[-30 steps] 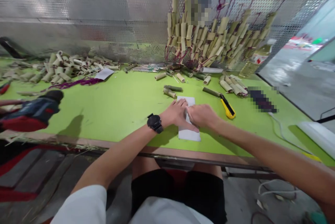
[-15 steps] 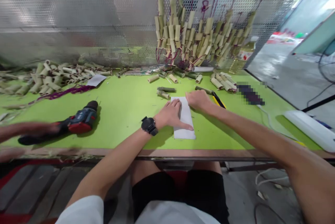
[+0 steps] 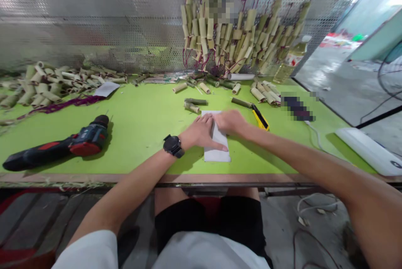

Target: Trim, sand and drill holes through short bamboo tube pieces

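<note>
A folded white sheet of paper (image 3: 216,154) lies on the green tabletop before me. My left hand (image 3: 202,131) is spread flat on it, thumb stretched towards its right side, with a black watch (image 3: 172,146) on the wrist. At the paper's far right part, my right hand (image 3: 230,121) rests with its fingers curled in, somewhat blurred; whatever may be inside them is hidden. Right of that hand lies a yellow and black utility knife (image 3: 260,117), touching or close to a dark green bamboo piece (image 3: 241,102). Two short bamboo pieces (image 3: 194,103) sit just beyond the paper.
On the left lies a cordless drill (image 3: 89,137), with piled bamboo tubes (image 3: 47,82) and purple cord (image 3: 59,104) behind. Strung bamboo pieces (image 3: 243,36) hang on perforated metal. An oil bottle (image 3: 292,61), a pixelated object (image 3: 297,107) with a cable and a white device (image 3: 370,149) are at right.
My right hand has moved left over the paper, nearer my left hand. Another person's blurred hand has left the drill's handle at the far left. The view has shifted slightly.
</note>
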A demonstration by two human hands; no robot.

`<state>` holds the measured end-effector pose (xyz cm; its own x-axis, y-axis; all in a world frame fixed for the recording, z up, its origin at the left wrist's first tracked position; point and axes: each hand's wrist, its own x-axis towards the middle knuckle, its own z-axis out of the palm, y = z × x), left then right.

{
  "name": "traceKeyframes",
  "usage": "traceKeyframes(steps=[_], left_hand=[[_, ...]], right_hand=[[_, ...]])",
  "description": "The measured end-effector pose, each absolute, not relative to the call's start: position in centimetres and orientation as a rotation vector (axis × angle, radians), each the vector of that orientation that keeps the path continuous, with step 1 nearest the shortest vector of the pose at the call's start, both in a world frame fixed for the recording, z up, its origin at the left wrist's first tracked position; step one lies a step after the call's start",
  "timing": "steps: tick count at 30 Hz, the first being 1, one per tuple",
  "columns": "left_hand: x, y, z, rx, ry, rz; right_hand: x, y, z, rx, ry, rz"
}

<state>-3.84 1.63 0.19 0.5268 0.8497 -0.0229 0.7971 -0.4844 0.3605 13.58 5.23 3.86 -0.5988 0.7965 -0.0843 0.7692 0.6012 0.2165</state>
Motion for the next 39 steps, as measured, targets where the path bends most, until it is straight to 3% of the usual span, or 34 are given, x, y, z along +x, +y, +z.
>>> traceKeyframes(steps=[3,7,24,39], left_hand=[[-3.9,1.7,0.1,2.426,1.39,0.224],[-4.0,1.7,0.3,2.443,1.328,0.205],[-4.2,1.5,1.2,2.396,1.351,0.118],[-4.1,1.4,1.5,2.37,1.362,0.117]], right_hand=[[13.7,5.2,4.0,1.432,2.572,0.289],[13.9,4.8,3.8,1.228,2.702,0.212],[17.0,4.0,4.1,1.881,2.601,0.229],[17.9,5.5,3.4,1.952,2.598,0.09]])
